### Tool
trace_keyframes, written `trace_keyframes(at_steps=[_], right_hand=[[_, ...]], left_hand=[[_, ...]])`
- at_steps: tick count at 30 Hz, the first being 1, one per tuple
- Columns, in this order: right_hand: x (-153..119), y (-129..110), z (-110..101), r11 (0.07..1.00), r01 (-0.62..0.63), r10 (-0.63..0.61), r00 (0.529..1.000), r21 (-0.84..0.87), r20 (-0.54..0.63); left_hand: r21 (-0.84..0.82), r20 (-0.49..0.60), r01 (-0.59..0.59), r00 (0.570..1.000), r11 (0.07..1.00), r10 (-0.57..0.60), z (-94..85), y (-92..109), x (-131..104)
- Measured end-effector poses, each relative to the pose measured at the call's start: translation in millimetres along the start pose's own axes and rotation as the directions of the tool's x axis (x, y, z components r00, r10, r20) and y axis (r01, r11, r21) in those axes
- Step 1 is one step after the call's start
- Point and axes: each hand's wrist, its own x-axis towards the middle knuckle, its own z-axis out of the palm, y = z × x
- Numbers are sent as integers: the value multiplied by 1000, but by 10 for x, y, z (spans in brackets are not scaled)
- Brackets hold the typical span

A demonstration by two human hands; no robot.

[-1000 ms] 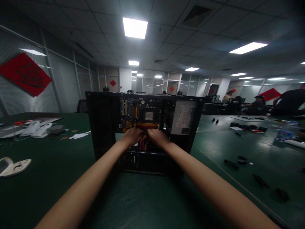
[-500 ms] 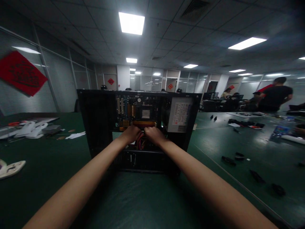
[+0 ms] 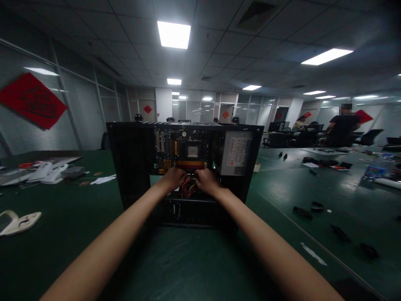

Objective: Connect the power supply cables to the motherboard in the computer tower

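Note:
An open black computer case (image 3: pixel 131 167) stands upright in front of me, its inside facing me. Fixed in it are a motherboard (image 3: pixel 200 141) and, at the upper right, a grey power supply (image 3: pixel 237 152) with a white label. Both hands reach in below an orange memory slot bank (image 3: pixel 189 164). My left hand (image 3: pixel 173 179) is closed near its left end, and my right hand (image 3: pixel 206 180) is closed near its right end. The fingertips are dim, so what they grip is hidden. Red and yellow cables (image 3: pixel 189 187) bunch between the hands.
The case stands on a green table (image 3: pixel 175 263). White plastic pieces (image 3: pixel 52 172) and a white sandal-shaped item (image 3: pixel 25 222) lie left. Several small black parts (image 3: pixel 340 233) and a white strip (image 3: pixel 313 253) lie right. A person (image 3: pixel 344 125) stands far back right.
My right hand has shifted a little to the right, so the gap between the hands is wider and more cable shows. The person in the background has moved left.

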Motion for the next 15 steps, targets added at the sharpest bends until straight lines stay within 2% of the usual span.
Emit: trace_keyframes(at_steps=[15], right_hand=[[35,14,9,997,-72,71,997,26,12]], left_hand=[[-40,-16,-13,1000,999,12,65,-42,4]])
